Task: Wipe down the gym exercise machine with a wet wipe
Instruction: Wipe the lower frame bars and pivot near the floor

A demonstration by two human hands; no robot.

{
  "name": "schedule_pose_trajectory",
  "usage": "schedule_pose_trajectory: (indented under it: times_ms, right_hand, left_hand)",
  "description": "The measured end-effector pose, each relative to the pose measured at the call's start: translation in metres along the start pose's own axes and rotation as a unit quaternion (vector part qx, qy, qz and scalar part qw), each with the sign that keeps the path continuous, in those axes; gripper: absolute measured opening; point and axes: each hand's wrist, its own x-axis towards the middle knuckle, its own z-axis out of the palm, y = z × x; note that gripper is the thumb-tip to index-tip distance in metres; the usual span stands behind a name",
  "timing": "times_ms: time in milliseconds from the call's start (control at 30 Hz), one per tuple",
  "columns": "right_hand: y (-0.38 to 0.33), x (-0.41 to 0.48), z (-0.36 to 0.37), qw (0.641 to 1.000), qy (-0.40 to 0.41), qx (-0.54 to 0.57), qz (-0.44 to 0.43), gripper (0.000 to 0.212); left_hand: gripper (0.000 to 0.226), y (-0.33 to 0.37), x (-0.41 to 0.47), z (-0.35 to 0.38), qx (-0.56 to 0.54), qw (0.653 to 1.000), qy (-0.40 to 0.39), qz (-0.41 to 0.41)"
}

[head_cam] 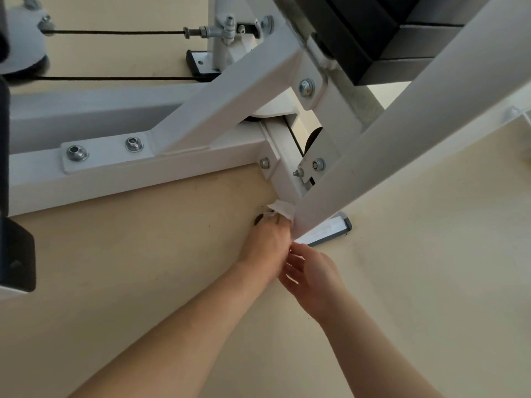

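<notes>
- The fingers of the left hand (267, 239) are curling around a bunched white wet wipe (281, 209). They are mostly hidden behind the back of the hand, and the wipe is sticking out past the knuckles.
- The wipe is pressing against the low end of the exercise machine (138, 170), in the corner where a short white post meets the wide slanted beam (373, 145), just above the floor.
- The right hand (311, 272) is sitting just behind the left one, palm turned toward it. Its fingers are loosely bent and are grasping nothing that can be seen; the fingertips are lying close to the left hand and the lower edge of the slanted beam.
- Both bare forearms are reaching up from the bottom edge, the left from the lower left and the right from the lower right.
- A grey end cap (334, 229) is poking out beside the foot of the slanted beam, resting on the floor.
- A small dark mark (259, 218) is showing on the pale floor (143, 268) just left of the wipe.
- Farther out, a flat white plate with two bolts (77, 153) is joining the frame's bars.
- Two black cables (115, 32) are running across the top left toward a pulley (26, 53).
- A black block (373, 38) is sitting at the top right.
</notes>
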Motion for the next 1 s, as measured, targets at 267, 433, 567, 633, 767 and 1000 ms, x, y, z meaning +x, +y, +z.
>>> schedule_pose_trajectory:
  times_ms: [267, 433, 567, 633, 767, 1000]
  right_hand:
    - [-0.017, -0.006, -0.014, 0.637, 0.004, -0.747, -0.19, 0.035]
    - [-0.008, -0.011, -0.003, 0.591, -0.064, -0.726, -0.346, 0.055]
    - [-0.013, -0.006, -0.008, 0.539, -0.143, -0.786, -0.266, 0.076]
    - [-0.028, -0.009, -0.02, 0.502, -0.169, -0.816, -0.232, 0.081]
    - [-0.048, -0.013, -0.044, 0.394, -0.225, -0.871, -0.187, 0.086]
    - [-0.019, 0.008, -0.035, 0.479, -0.144, -0.81, -0.307, 0.082]
  left_hand:
    - [0.082, -0.016, -0.039, 0.029, 0.262, 0.948, -0.163, 0.079]
    - [0.08, -0.02, -0.005, 0.006, 0.238, 0.955, -0.178, 0.019]
    - [0.077, -0.02, -0.015, 0.013, 0.265, 0.947, -0.177, 0.043]
    - [0.067, -0.017, -0.024, 0.015, 0.235, 0.954, -0.178, 0.048]
    - [0.062, 0.006, -0.036, 0.011, 0.176, 0.963, -0.2, 0.047]
    - [0.065, -0.005, -0.023, -0.006, 0.188, 0.966, -0.18, -0.008]
